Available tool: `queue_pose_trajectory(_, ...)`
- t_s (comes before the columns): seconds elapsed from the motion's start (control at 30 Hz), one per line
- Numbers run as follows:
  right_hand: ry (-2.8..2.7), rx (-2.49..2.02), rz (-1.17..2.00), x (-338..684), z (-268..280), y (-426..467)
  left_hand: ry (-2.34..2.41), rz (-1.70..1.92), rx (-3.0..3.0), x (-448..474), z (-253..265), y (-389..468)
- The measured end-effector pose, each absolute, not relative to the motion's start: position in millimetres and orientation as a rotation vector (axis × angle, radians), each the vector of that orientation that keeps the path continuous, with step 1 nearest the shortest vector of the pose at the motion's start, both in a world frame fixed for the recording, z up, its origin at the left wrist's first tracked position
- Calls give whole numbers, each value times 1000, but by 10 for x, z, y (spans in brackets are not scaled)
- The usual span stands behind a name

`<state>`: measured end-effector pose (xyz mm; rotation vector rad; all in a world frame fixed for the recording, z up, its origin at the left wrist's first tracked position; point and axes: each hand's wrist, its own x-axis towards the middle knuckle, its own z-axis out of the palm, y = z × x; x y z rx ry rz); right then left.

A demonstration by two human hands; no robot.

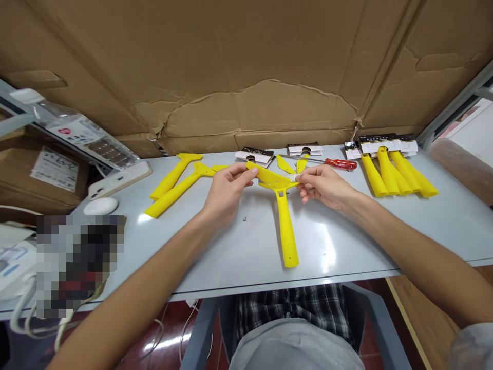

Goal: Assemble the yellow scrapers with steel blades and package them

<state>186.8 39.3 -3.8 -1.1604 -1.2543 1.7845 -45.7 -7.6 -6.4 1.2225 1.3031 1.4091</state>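
Observation:
Near the middle of the table, a yellow T-shaped plastic scraper (pixel 287 226) has its handle pointing toward me. My left hand (pixel 227 192) pinches the left end of its wide head between thumb and fingers. At the other end of the head, my right hand (pixel 321 186) is closed around a small clear piece (pixel 291 178), partly hidden by the fingertips. Just behind the head lie loose yellow blade-shaped parts (pixel 285 164). A tiny metal piece (pixel 244 219) rests on the table, left of the handle.
Two more yellow scrapers (pixel 173 192) lie at left. Several yellow handles with card tags (pixel 389 174) are at right, near a red screwdriver (pixel 341 164). Folded cards (pixel 254 155) line the cardboard backing (pixel 246 67). A white mouse (pixel 100 206) and plastic bottle (pixel 82 131) are left.

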Motion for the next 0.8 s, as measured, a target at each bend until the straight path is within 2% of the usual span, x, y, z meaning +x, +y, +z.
queue_pose_trajectory(0.23,-1275,-1133,1772,1886,-59,400,1434,1267,1241,-429,-147,-83)
queue_pose_trajectory(0.53,-1293,-1113,1772,1893,-65,399,1241,1158,981,-391,-154,-97)
queue_pose_trajectory(0.8,-1283,-1120,1787,1897,-61,410,1184,1207,1021,-421,-196,-74)
